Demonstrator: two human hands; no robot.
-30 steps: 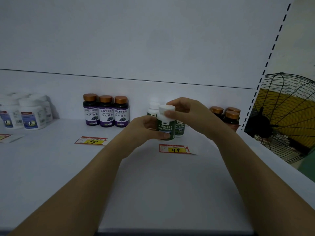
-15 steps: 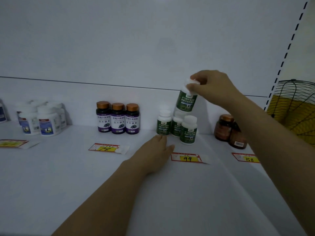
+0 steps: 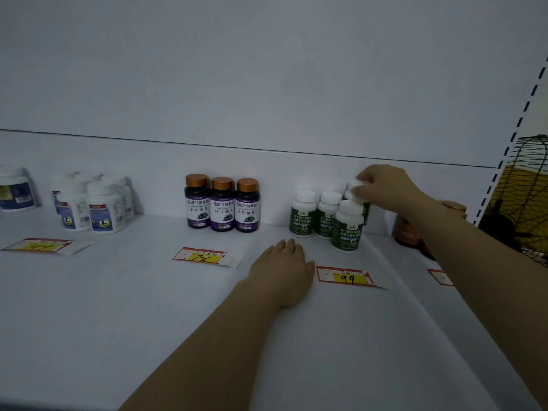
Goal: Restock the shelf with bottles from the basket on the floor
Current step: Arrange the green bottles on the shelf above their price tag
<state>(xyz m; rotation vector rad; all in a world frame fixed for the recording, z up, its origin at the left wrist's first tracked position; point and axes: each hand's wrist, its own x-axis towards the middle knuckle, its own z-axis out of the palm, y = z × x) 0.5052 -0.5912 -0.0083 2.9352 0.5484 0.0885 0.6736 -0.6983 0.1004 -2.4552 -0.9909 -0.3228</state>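
A shop: price tags (image 3: pixel 346 277) (handwritten) on shelf (image 3: pixel 118 292).

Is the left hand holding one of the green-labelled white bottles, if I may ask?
No, the left hand rests flat on the white shelf, holding nothing.

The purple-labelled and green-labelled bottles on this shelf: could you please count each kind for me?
Purple-labelled bottles: 3
Green-labelled bottles: 4, one of them at the back, gripped by the right hand
Total: 7
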